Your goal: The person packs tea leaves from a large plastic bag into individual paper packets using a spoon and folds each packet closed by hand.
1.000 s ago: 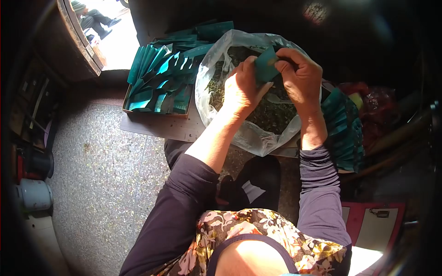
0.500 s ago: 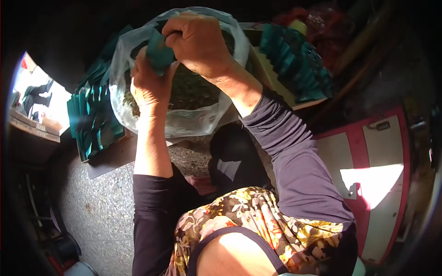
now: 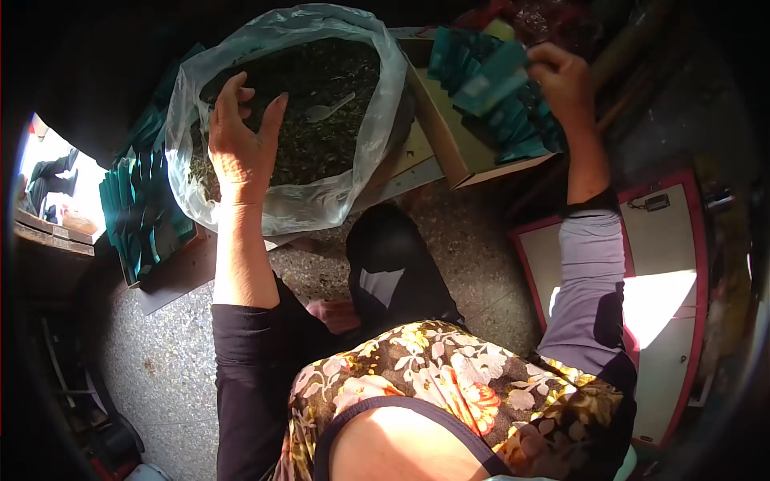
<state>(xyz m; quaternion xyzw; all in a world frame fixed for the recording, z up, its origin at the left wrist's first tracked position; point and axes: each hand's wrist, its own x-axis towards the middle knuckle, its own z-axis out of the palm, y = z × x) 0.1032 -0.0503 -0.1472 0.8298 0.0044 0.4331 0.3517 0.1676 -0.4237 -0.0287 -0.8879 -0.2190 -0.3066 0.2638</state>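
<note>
My left hand hovers over the left side of a clear plastic bag, its fingers apart and nothing in them. Dried dark-green leaves fill the open bag, and a pale plastic spoon lies on top of them. Over at the right, my right hand pinches a teal packet by its edge. That packet is above a cardboard box, where more teal packets stand in a row. Whether the held packet touches the others I cannot make out.
Left of the bag, another box holds teal packets standing close together. A pink-framed white panel with a latch is at the lower right. Speckled floor shows below, and red plastic lies behind the right box.
My right hand has moved from above the bag to the right-hand box, carrying the teal packet. My left hand has let go of the packet and opened, uncovering the spoon and leaves.
</note>
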